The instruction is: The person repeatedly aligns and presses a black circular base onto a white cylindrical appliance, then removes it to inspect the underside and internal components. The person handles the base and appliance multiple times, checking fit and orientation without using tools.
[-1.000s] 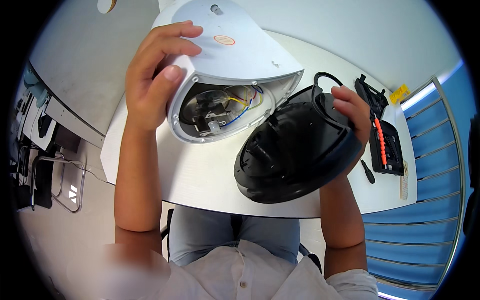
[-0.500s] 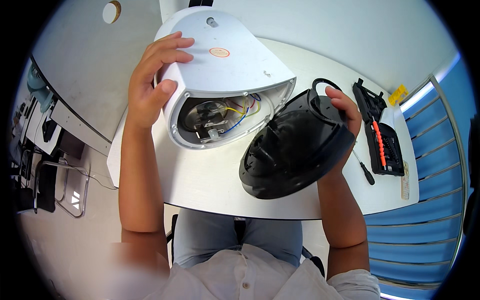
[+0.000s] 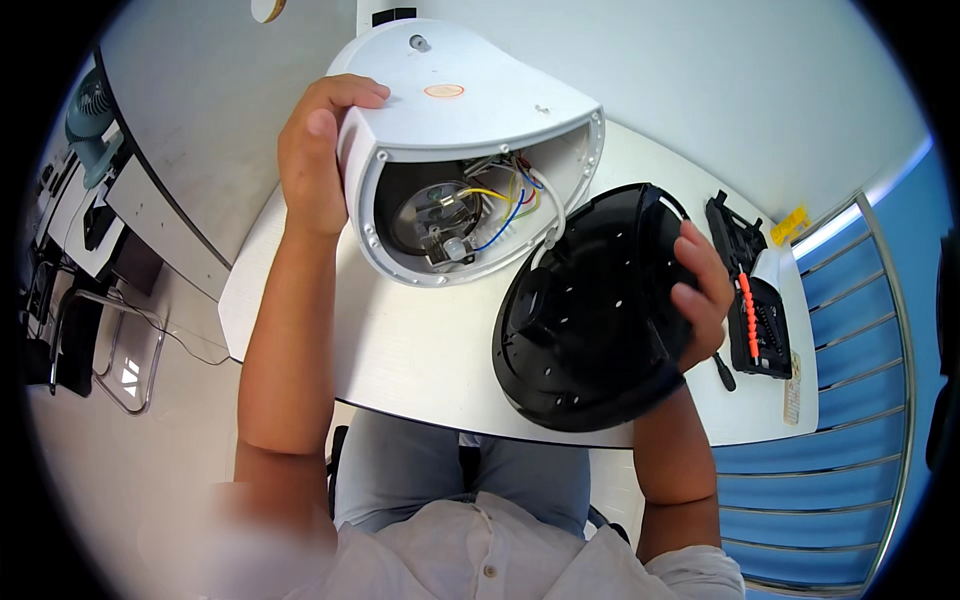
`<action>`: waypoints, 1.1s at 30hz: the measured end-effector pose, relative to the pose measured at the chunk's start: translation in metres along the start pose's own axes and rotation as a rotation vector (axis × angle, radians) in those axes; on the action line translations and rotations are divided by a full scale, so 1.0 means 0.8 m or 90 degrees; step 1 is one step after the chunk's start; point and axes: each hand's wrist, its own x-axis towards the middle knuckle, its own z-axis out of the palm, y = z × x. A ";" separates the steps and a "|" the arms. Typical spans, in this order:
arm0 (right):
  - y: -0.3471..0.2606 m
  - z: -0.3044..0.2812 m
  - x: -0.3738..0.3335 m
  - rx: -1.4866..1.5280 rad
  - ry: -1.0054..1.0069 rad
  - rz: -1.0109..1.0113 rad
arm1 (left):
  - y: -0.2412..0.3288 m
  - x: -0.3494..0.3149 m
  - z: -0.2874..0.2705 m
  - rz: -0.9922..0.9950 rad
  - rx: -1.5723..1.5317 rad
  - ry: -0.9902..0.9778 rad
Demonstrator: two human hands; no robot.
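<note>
A white rounded appliance housing [image 3: 490, 115] is tipped on the table with its open end facing me. Inside it show a round metal part, clear plastic pieces and coloured wires [image 3: 510, 215] in yellow, blue and red. My left hand [image 3: 315, 150] grips the housing's upper left edge, fingers over the top. To the right, my right hand [image 3: 705, 300] holds a black oval plastic cover [image 3: 590, 310], tilted, its glossy surface with small holes toward me. A white cable [image 3: 556, 205] runs from the housing's opening to the cover.
An open black tool case [image 3: 762, 320] lies at the table's right, with an orange flexible shaft [image 3: 748, 310] in it. Beside it a screwdriver handle [image 3: 724, 374] pokes out past my right hand. Metal railing [image 3: 905, 330] stands beyond the right edge; walls close off the back.
The housing has tilted so that its opening shows more fully. The black cover has turned its face more toward me, away from the housing's rim. My left hand has shifted along with the housing.
</note>
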 end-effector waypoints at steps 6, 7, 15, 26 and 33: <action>-0.023 0.007 0.025 -0.041 -0.121 -0.061 | -0.006 -0.004 -0.007 -0.084 -0.076 0.051; -0.023 0.008 0.030 -0.050 -0.138 -0.081 | -0.005 -0.004 -0.009 -0.074 -0.065 0.051; -0.046 0.035 0.050 -0.173 -0.192 -0.257 | -0.006 0.001 0.002 0.013 -0.007 0.125; -0.060 0.060 0.049 -0.260 -0.234 -0.340 | 0.013 -0.003 0.008 0.010 0.159 0.062; -0.056 0.079 0.051 -0.291 -0.241 -0.329 | 0.019 -0.010 0.023 0.004 0.189 0.074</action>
